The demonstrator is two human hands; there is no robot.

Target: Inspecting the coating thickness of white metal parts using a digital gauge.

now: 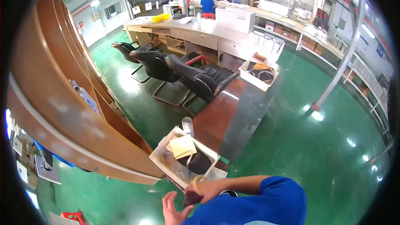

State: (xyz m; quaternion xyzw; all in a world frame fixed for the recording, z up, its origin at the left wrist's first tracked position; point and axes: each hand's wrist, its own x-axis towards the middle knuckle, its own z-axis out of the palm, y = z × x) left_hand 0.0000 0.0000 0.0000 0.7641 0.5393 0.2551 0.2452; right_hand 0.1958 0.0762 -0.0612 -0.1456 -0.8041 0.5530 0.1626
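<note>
My right hand reaches across from the right and closes round a small dark maroon piece, whose kind I cannot make out. A yellowish ring shows at that hand, by the bin's near edge; whether it is held or lies behind is unclear. Close by on the left, my left hand has its fingers spread, with nothing visible in them. Just beyond both hands stands a white plastic bin with a yellow pad of paper, a dark pouch-like thing and clear round items.
A clear cup stands at the bin's far side, by a reddish-brown tabletop. Several black chairs line a long counter. Another filled white bin sits farther off. A wooden cabinet rises at left; people sit far back.
</note>
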